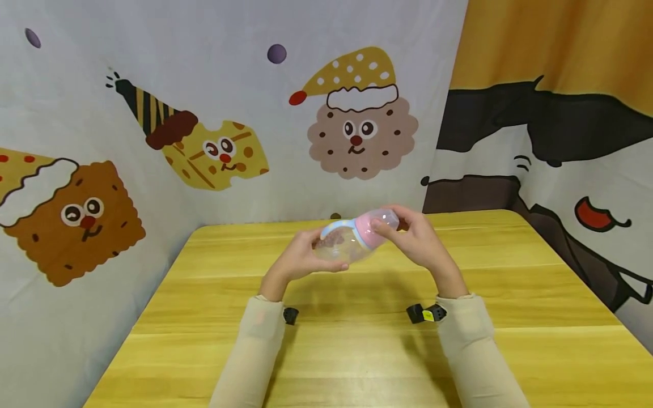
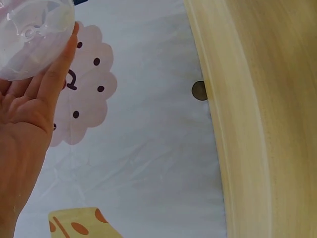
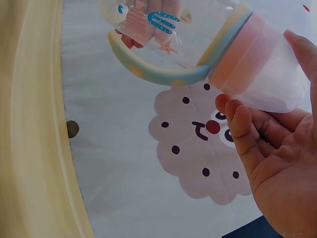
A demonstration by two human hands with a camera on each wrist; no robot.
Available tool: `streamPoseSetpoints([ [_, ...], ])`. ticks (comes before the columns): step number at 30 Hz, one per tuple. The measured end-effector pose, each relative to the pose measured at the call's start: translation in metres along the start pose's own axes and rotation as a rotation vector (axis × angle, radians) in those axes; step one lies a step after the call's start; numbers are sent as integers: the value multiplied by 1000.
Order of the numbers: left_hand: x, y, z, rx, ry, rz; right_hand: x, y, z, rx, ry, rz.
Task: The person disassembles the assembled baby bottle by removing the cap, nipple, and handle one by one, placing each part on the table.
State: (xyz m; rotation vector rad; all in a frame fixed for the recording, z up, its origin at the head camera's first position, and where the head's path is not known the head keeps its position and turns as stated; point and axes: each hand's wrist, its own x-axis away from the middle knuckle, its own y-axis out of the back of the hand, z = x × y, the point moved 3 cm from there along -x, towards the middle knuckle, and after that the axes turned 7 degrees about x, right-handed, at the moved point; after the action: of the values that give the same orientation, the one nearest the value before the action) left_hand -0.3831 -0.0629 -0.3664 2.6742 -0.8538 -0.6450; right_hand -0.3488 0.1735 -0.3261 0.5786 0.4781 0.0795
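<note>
- At the near side, two pale sleeves (image 1: 262, 326) are being worn, and a black device (image 1: 426, 313) is being carried at the right wrist.
- Below the hands, a wood-grained table (image 1: 357, 368) is being darkened by soft shadows.
- On the left, the base end of a clear bottle (image 1: 352, 249) is being grasped by the left hand (image 1: 301, 258), the grip being wrapped round it with thumb and fingers.
- On the right, the capped end is being grasped by the right hand (image 1: 420, 241), the grip being formed at the pink collar (image 1: 365, 229) and the translucent cap (image 3: 277, 84).
- Between the hands, the bottle is being held tilted above the table, its base being turned left and its cap right; a blue-and-yellow handle (image 3: 158, 76) is being carried along its side.
- Farther off, a pale cloth (image 1: 255, 204) is being hung behind the table, a smiling biscuit (image 1: 363, 161) and a cheese wedge (image 1: 247, 150) being shown on it.
- At the far right, an orange-yellow drape (image 1: 561, 39) is being displayed.
</note>
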Motion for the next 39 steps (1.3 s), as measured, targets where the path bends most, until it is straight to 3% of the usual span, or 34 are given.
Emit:
streamPoseSetpoints([
  [3, 0, -1, 0, 11, -3, -2, 2, 3, 11, 11, 6, 9],
  [5, 0, -1, -1, 22, 4, -6, 1, 4, 7, 5, 10, 17],
  [12, 0, -1, -3, 49, 10, 19, -4, 5, -23, -203, 42, 58],
  [18, 2, 1, -4, 61, 14, 18, -3, 10, -23, -173, 48, 55],
  [24, 5, 8, -3, 97, 41, -12, -2, 21, -24, -167, 42, -43],
  [33, 8, 15, -5, 52, 43, -43, 0, 29, -37, -157, 7, -152],
  [39, 6, 21, -11, 20, 9, -69, -2, 36, -53, 14, -93, -144],
])
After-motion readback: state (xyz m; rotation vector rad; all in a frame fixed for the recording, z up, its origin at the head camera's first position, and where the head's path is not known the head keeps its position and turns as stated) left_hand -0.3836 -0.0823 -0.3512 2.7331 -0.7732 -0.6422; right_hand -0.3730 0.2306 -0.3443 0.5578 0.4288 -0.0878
